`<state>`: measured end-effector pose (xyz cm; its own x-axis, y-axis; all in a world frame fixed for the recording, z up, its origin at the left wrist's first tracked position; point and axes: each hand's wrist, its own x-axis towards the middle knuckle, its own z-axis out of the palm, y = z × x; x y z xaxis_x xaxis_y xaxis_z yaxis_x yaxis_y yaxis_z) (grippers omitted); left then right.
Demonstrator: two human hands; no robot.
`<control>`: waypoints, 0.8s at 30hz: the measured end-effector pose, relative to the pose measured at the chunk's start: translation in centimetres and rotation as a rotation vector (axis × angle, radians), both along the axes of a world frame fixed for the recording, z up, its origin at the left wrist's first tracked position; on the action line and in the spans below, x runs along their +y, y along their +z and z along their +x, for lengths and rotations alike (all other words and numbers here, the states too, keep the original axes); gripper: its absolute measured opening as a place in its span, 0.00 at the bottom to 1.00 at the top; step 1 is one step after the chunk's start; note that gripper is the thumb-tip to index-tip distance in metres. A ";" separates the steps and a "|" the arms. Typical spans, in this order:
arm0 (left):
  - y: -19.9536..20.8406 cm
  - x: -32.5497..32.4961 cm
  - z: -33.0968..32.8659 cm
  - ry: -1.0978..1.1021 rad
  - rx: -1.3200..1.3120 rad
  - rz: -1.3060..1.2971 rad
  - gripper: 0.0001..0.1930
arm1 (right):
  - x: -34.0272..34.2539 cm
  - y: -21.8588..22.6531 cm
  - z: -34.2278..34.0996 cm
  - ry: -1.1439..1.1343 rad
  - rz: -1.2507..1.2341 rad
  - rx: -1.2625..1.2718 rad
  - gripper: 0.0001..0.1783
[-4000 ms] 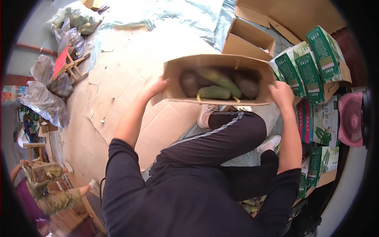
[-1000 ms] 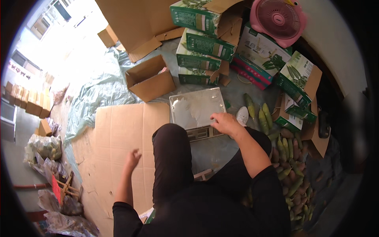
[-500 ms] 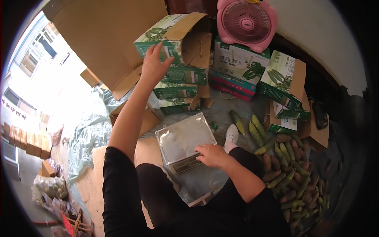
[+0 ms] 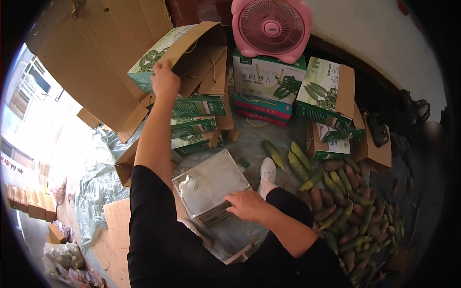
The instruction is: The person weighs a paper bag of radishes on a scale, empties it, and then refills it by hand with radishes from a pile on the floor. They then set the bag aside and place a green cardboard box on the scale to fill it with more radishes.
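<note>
My left hand (image 4: 165, 80) is closed on the open edge of a green-and-white carton (image 4: 156, 54) with a vegetable print. The carton lies on its side on top of a stack, its open brown end turned to the right and a cord handle showing inside. Between my legs sits a low box-shaped device, apparently a weighing scale (image 4: 209, 180), with a worn silvery top plate. My right hand (image 4: 247, 206) rests with curled fingers on its near right edge; the fingertips are partly hidden.
Flattened similar cartons (image 4: 197, 106) lie stacked below. A pink fan (image 4: 272, 29) stands on a printed box (image 4: 269, 79). More cartons (image 4: 324, 91) stand at the right, above a heap of green and reddish radishes (image 4: 345, 201). Tall cardboard (image 4: 96, 57) leans at the far left.
My left hand has gone from open fingers beside the top carton to a grip on its edge. The view has shifted to the right. My right hand stays at the scale.
</note>
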<state>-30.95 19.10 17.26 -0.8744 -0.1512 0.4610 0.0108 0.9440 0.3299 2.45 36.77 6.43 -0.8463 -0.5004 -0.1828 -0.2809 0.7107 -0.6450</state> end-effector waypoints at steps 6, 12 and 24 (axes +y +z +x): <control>0.7 -8.5 3.3 -0.081 0.210 -0.010 0.25 | -0.2 0.2 -0.4 -0.026 0.027 0.018 0.15; 0.5 -13.0 8.8 -0.233 0.229 0.004 0.22 | -0.6 -0.4 -0.3 -0.016 0.038 0.047 0.17; 5.2 -20.1 18.6 -0.185 0.097 0.392 0.19 | 0.4 -0.1 -1.9 -0.398 -0.308 0.207 0.31</control>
